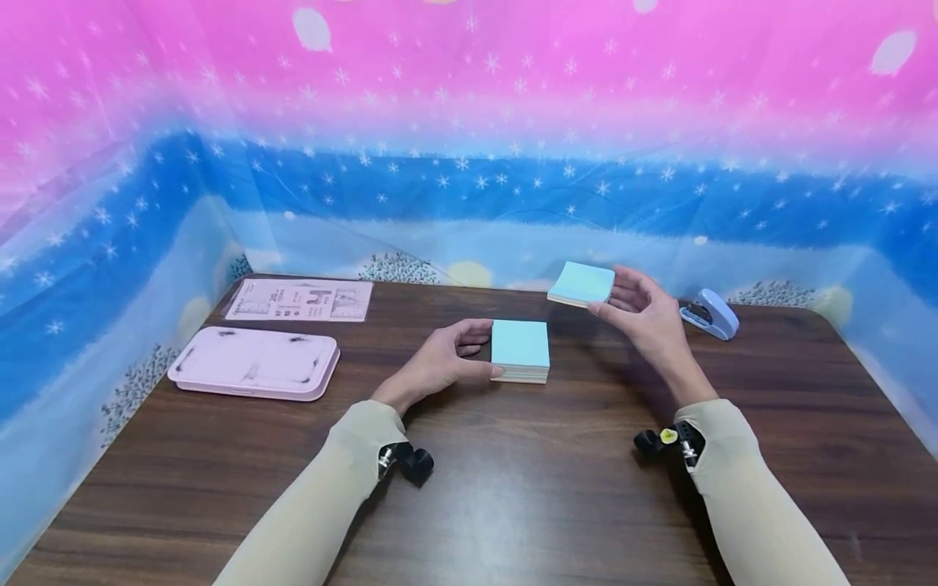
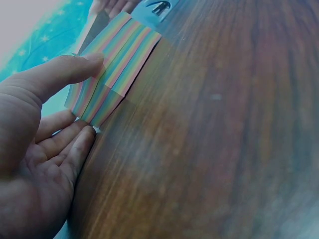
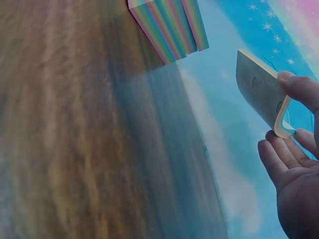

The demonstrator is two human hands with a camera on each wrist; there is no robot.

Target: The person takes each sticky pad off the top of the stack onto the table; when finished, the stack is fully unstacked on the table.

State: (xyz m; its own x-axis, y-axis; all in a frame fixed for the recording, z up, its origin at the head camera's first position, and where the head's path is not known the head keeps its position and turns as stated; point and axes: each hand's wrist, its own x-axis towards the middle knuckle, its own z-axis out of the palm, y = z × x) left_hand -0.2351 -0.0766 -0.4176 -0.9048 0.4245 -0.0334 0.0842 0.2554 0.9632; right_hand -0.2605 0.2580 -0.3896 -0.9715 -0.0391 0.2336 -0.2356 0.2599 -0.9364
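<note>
Your right hand (image 1: 645,305) has a thin mint-topped pad (image 1: 582,282) by its right-hand edge, the thumb at one corner and the fingertips at the other, parted about the length of that edge. The pad is raised off the table (image 1: 484,488), and in the right wrist view its held side bends in a curve near your fingertips; its underside is greyish with faint marks.

Your left hand (image 1: 450,358) holds the left side of a thick square note stack (image 1: 520,346), with your thumb on the near left corner and your fingers curved round behind. The left wrist view shows rainbow-striped sides and your fingertips by the stack's bottom edge. The stack rests on the dark wooden table, mint side up, between your hands, nearer you than the raised pad and to its left.

Beyond your right hand, to its right, sits a small pale blue stapler-like tool (image 1: 711,315). Well to the left of your left hand lies a flat pink case (image 1: 252,364), lid down and scuffed dark near the corners; its contents are hidden. Just behind it is a printed pink sheet (image 1: 296,300). A pink and blue snowflake cloth (image 1: 469,187) hangs around the table.
</note>
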